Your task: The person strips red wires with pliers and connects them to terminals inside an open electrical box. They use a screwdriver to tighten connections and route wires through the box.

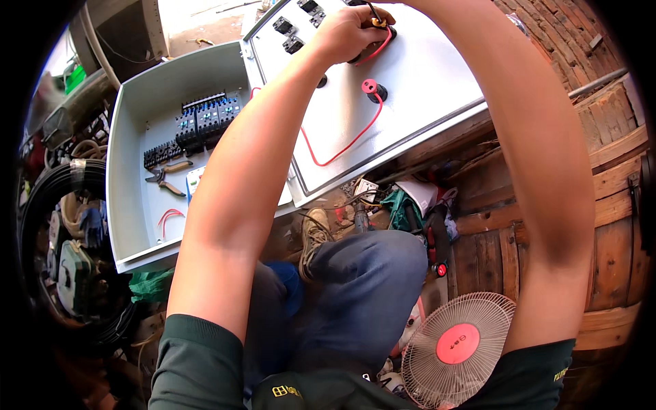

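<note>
My left hand [348, 34] reaches to the back of a white cabinet door [427, 78]. Its fingers are closed round a small yellow-and-black part [378, 23], where a red wire [378, 53] loops down. A thin dark shaft stands at that part; its upper end is cut off. My right forearm [478, 41] runs out past the top edge, so the right hand is hidden. Below the left hand, a round red-topped fitting [370, 87] sits on the door with another red wire [342, 154] curving from it. Several black switch blocks [294, 45] are fixed higher up.
The open grey cabinet box [130, 225] holds a row of black contactors [205, 123], pruning shears [164, 179] and loose red wire ends [169, 217]. At left lies a coil of black cable [34, 198]. A fan guard [420, 355] and wooden planks [482, 256] are at lower right.
</note>
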`<state>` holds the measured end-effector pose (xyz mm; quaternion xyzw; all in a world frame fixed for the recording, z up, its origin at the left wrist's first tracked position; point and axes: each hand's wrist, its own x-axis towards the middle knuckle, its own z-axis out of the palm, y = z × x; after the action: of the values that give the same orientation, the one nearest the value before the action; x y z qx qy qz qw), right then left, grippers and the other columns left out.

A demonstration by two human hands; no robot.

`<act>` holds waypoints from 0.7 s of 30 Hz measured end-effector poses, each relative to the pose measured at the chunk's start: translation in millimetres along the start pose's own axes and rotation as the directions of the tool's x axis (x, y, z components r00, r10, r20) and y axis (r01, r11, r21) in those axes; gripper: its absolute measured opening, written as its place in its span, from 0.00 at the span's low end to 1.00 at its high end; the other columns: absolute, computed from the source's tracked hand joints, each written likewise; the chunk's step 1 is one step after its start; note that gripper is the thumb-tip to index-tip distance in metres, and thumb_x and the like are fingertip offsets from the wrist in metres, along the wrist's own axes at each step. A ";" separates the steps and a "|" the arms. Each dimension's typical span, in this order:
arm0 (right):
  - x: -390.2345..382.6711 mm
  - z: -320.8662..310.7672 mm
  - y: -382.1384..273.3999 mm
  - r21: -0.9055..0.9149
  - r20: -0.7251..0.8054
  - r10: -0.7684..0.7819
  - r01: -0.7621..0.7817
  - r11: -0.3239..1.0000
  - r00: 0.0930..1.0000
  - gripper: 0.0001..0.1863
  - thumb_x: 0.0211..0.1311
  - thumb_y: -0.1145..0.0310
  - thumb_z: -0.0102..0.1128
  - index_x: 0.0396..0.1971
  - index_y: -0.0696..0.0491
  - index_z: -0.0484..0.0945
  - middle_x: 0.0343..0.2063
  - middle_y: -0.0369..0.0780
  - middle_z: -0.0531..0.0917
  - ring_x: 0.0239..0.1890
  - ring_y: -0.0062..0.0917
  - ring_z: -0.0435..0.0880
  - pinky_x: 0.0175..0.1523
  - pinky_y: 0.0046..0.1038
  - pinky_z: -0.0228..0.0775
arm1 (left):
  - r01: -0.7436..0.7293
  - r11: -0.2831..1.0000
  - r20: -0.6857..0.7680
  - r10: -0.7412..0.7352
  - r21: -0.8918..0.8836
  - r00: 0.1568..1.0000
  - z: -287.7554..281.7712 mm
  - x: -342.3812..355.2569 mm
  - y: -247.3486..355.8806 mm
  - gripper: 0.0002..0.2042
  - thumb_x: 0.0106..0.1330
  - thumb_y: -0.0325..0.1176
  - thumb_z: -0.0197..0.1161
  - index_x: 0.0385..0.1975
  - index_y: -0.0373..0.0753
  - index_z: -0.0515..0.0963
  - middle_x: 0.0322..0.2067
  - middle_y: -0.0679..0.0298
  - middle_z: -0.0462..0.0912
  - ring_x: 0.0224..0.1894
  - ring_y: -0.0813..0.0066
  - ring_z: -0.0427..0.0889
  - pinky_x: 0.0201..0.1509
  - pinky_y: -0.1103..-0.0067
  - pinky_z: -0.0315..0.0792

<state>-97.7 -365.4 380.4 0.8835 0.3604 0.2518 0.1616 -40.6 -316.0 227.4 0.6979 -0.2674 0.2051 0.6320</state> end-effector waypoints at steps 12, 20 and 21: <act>18.7 7.0 -9.8 -0.015 0.021 -0.041 0.041 0.999 0.999 0.11 0.60 0.74 0.57 0.42 0.57 0.82 0.34 0.49 0.87 0.41 0.42 0.87 0.48 0.41 0.78 | -0.048 0.993 0.019 0.046 0.110 0.999 0.5 1.4 0.3 0.09 0.66 0.29 0.65 0.40 0.32 0.85 0.30 0.63 0.88 0.31 0.79 0.85 0.39 0.80 0.80; 19.9 8.2 -14.0 -0.061 -0.007 -0.053 0.052 0.997 0.999 0.12 0.61 0.74 0.57 0.42 0.56 0.83 0.34 0.48 0.87 0.42 0.41 0.87 0.48 0.41 0.78 | -0.107 0.982 0.103 0.092 0.158 0.990 -9.4 12.1 -20.1 0.16 0.63 0.29 0.64 0.50 0.29 0.79 0.35 0.52 0.87 0.37 0.70 0.86 0.40 0.72 0.79; 17.5 22.4 -10.6 -0.090 -0.066 -0.048 0.042 0.995 0.997 0.11 0.61 0.74 0.57 0.41 0.56 0.84 0.34 0.48 0.87 0.42 0.41 0.87 0.48 0.41 0.78 | -0.027 0.976 0.095 0.007 0.214 0.995 -4.7 10.0 -8.0 0.15 0.63 0.29 0.64 0.48 0.29 0.79 0.33 0.54 0.87 0.35 0.70 0.85 0.38 0.71 0.79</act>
<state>-80.2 -347.9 362.8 0.8579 0.3741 0.2938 0.1941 -27.5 -312.0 228.0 0.7686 -0.2790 0.2054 0.5379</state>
